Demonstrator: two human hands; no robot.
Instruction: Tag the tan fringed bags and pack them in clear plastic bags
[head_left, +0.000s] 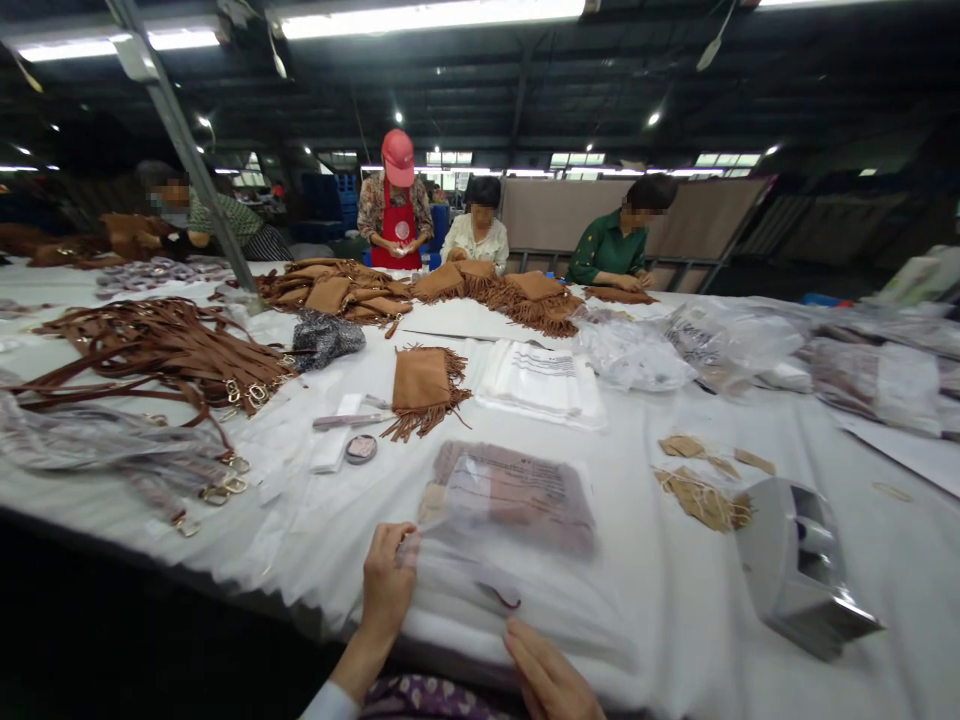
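Note:
A clear plastic bag [525, 580] with printed text lies flat at the front of the white-covered table, with a folded brown item [517, 495] inside it. My left hand [390, 570] is closed on the bag's left edge. At the bag's near edge, my right hand [551, 670] rests with its fingers extended on the plastic. Beyond the bag sits a brown fringed pouch [421, 380], and to its right a stack of printed plastic bags [540, 380].
Brown straps with metal clasps [172, 345] cover the left. A grey dispenser [799, 565] and tan tags [701, 495] stand right. A round tin [361, 449] lies near the pouch. Several people work across the table behind piled pouches [337, 290]. A metal post [187, 140] rises at left.

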